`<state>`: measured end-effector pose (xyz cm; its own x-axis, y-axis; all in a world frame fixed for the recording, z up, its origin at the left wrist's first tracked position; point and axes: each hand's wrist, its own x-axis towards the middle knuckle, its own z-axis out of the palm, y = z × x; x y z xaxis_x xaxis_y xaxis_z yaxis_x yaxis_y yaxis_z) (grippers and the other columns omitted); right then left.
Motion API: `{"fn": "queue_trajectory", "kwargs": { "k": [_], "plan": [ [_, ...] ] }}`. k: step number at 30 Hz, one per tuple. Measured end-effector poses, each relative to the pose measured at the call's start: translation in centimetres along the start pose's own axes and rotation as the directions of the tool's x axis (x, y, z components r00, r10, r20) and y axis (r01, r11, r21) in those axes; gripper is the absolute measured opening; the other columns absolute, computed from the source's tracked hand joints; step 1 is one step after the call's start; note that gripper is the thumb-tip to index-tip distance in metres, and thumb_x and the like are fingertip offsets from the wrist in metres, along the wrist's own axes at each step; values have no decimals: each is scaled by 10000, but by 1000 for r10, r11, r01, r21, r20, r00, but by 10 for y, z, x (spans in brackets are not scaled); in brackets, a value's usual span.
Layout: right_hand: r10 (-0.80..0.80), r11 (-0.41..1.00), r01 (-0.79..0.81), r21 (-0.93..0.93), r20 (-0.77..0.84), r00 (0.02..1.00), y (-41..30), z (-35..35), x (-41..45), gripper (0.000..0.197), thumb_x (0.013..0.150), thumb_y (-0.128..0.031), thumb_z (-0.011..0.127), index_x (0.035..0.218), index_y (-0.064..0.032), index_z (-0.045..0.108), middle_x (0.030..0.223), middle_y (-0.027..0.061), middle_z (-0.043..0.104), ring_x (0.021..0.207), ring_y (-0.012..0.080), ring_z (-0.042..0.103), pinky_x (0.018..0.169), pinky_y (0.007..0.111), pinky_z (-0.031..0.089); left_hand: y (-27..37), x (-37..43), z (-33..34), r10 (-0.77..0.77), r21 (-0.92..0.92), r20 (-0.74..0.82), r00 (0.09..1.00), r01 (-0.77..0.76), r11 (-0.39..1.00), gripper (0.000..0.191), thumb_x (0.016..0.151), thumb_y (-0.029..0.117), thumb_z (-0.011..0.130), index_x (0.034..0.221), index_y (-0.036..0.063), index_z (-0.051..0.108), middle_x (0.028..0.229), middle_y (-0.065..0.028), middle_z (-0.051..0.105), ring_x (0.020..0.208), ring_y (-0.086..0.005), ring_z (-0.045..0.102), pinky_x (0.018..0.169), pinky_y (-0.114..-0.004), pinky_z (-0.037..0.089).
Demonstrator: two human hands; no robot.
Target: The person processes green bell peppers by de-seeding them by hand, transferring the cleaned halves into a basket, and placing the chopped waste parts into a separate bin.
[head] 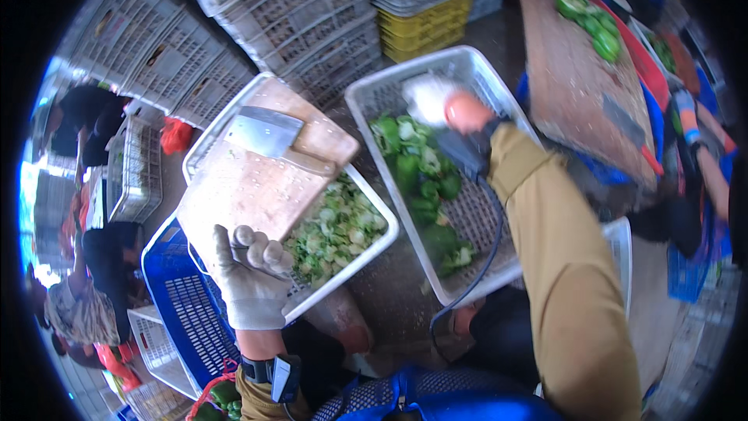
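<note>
My left hand point(254, 275), in a pale work glove, is palm up with fingers partly curled at the near edge of a wooden cutting board point(234, 199); it holds nothing. A cleaver point(266, 131) with a wooden handle lies on the board. Under the board, a white crate point(388, 228) holds chopped green and pale pepper trimmings point(336, 228). My right hand point(435, 102), blurred by motion, is over a second white crate point(403, 199); whether it grips anything cannot be made out. Green bell peppers point(429, 178) lie along the left side of that crate.
Stacked plastic crates point(298, 6) and a yellow crate point(423, 26) stand ahead. At right, another cutting board point(575, 88) bears halved green peppers point(599, 29) and a cleaver point(624, 121), near a co-worker's arm. A blue crate point(193, 316) stands at left. A cable hangs from my right wrist.
</note>
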<state>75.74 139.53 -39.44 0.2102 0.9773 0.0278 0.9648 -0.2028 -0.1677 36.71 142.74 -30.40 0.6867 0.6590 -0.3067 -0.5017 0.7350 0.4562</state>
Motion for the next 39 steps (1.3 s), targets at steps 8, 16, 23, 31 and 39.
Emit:
{"fn": "queue_trajectory", "kwargs": {
  "k": [8,16,23,31,39],
  "plan": [
    [480,752,-434,496,40,876,17,168,-1,380,849,-246,558,1186,-70,549,1194,241,562,1081,424,542,914,455,440,-37,36,-10,-119,-60,-220,968,108,992,385,935,413,518,862,60,653,696,-71,625,717,-246,616,647,-351,511],
    [547,659,-237,714,-238,802,14,69,-46,436,698,-91,651,1109,10,545,1008,193,613,965,287,592,875,345,456,-28,37,-4,-127,-19,49,991,128,992,265,957,269,504,1021,31,599,956,-134,673,897,-282,635,832,-395,521],
    [-94,925,253,284,-475,875,-157,-31,-145,454,678,-99,678,1103,-21,540,1024,172,537,984,351,531,893,393,442,-97,27,18,-392,-3,86,916,394,919,378,894,366,616,1173,117,563,1148,-60,615,990,-203,585,865,-349,476],
    [199,943,-221,-247,-111,974,-233,-72,-186,241,836,-232,543,988,-58,613,945,133,616,829,283,664,692,382,529,-101,-57,24,-214,331,133,968,160,930,490,896,243,648,1313,151,407,1048,-38,588,810,-128,608,586,-253,511],
    [-562,747,662,52,-481,673,-176,-39,-170,248,853,-51,551,1095,-16,589,1010,183,622,954,308,593,842,385,491,-25,-61,9,-397,416,439,806,209,885,430,907,151,591,1307,59,465,1234,-71,556,1109,-170,540,922,-315,465]
  ]
}}
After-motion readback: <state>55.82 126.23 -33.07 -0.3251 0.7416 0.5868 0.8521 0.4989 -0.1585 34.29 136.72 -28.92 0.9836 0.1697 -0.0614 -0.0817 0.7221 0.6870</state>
